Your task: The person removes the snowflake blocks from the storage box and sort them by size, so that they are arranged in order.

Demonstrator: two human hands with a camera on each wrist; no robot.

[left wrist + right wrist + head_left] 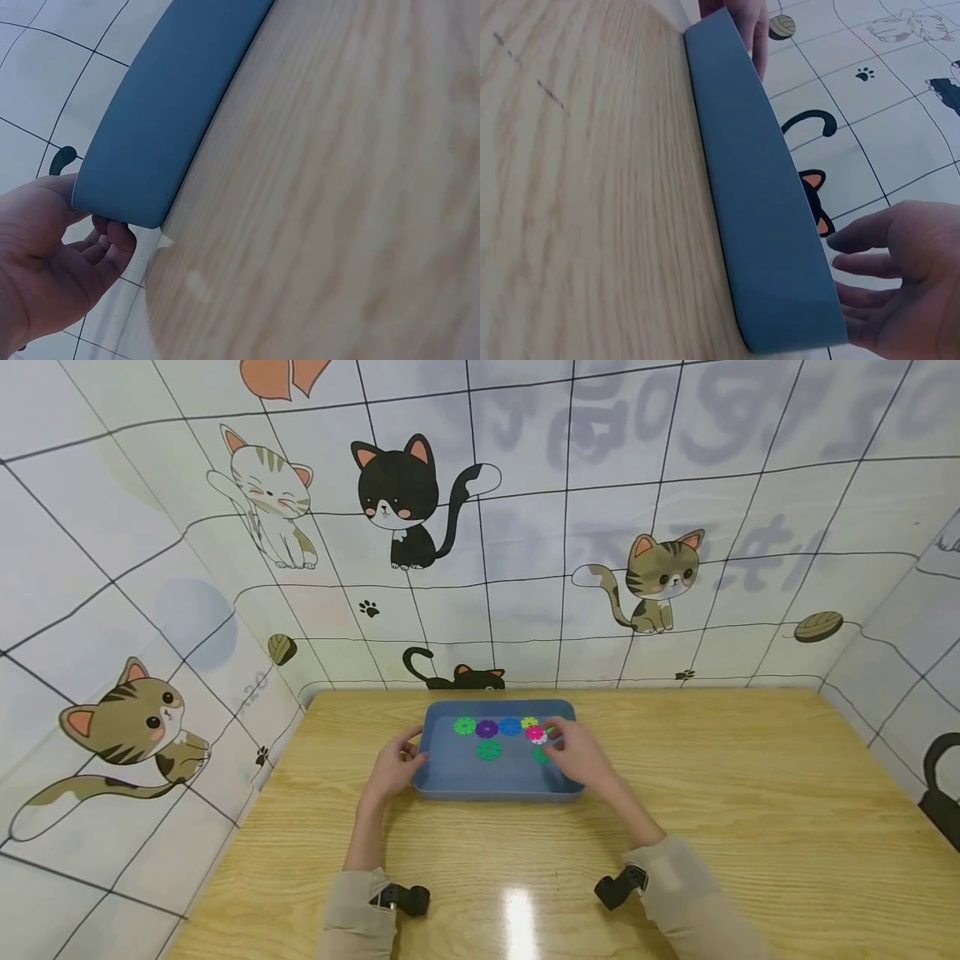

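A blue-grey tray (pixel 495 795) stands on the table, with several flower-shaped plastic discs lying in it. My left hand (pixel 395 766) grips the tray's left end, its fingers curled against the outside in the left wrist view. Over the right end reaches my right hand (pixel 579 756), fingertips beside a pink disc (pixel 536 732). A yellow disc (pixel 529 722), a white disc (pixel 539 740) and a green disc (pixel 541 755) crowd around there. In the right wrist view the right fingers (pixel 866 266) are spread, with no disc visible between them; the tray wall hides some tips.
Left of the pink disc lie a blue disc (pixel 510 727), a purple disc (pixel 487 729) and a light green disc (pixel 465 726); another green disc (pixel 489 750) sits below them. The wooden table (pixel 735 793) meets a cat-patterned wall (pixel 525 635). A black object (pixel 941 802) is at far right.
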